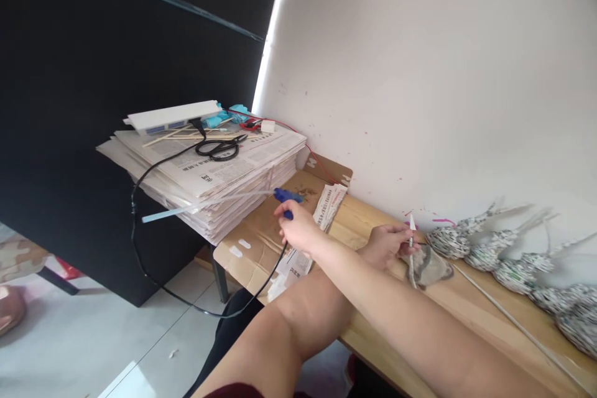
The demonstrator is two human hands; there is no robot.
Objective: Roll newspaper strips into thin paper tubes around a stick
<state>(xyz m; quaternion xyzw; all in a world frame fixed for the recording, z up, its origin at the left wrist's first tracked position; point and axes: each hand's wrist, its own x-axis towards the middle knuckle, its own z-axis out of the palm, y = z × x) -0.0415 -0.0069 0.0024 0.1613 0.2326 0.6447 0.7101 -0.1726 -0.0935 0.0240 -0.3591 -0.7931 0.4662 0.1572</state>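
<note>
Two holds — my right grip [301,224] wraps a blue glue gun [286,194], my left grip [389,242] pinches a pointed paper stick [412,224]

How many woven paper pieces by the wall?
5 visible along the wall: three woven paper pieces past the left hand, then two overlapping near the right edge. More may be hidden there.
</note>
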